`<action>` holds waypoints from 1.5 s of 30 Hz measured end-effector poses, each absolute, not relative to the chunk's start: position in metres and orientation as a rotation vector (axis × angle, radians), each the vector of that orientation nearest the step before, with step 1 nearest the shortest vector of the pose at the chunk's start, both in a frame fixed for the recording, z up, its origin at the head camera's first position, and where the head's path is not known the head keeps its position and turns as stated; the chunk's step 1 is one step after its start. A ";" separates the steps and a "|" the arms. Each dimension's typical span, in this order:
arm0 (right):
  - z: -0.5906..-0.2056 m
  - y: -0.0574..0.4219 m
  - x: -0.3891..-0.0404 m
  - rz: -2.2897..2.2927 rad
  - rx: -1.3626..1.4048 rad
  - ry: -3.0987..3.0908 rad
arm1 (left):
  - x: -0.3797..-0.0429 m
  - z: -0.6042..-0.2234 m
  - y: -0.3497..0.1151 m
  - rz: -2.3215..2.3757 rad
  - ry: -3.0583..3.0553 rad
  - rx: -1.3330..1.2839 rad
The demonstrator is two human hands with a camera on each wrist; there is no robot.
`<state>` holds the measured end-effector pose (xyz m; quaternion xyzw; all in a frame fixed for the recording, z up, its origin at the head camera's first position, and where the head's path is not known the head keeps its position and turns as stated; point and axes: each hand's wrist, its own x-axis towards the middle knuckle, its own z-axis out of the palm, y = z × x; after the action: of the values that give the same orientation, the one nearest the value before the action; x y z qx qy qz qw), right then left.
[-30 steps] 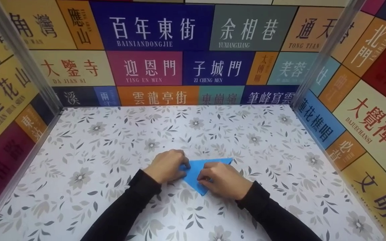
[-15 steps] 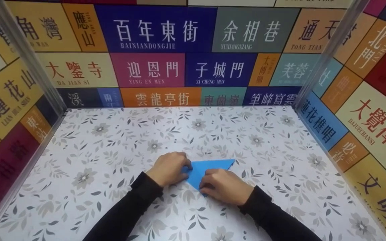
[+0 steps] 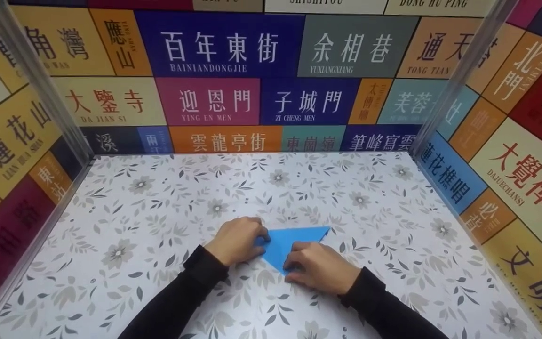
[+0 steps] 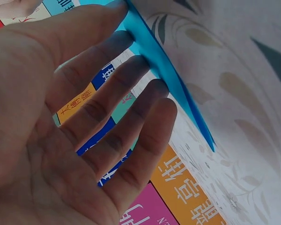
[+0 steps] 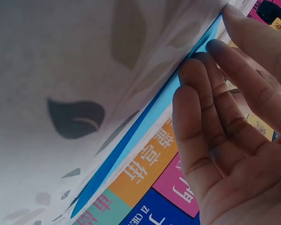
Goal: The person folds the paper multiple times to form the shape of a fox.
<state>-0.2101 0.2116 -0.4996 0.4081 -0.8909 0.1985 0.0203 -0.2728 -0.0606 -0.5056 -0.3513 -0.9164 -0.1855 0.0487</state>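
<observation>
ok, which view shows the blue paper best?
Head view: the blue paper shows its broad top face, partly covered by the left hand and right hand. Each wrist view catches it nearly edge-on, a narrow strip.

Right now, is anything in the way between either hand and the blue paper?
Nothing visible. The left hand has its fingertips on the blue paper at its left end; the right hand touches it by the corner nearest the person.
</observation>
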 end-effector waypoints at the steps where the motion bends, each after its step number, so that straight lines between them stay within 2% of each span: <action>1: -0.499 0.212 -0.210 0.609 1.264 -2.765 | -0.264 -0.493 -0.059 -0.562 -2.821 -1.049; 31: -0.502 0.209 -0.206 0.495 1.199 -2.736 | -0.262 -0.493 -0.058 -0.546 -2.844 -1.032; 45: -0.499 0.208 -0.208 0.685 1.255 -2.581 | -0.261 -0.496 -0.060 -0.547 -2.782 -1.071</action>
<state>-0.2081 0.2079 -0.4991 0.4234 -0.8707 0.2312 0.0955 -0.2612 -0.0599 -0.4957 -0.3527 -0.9166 -0.1802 0.0553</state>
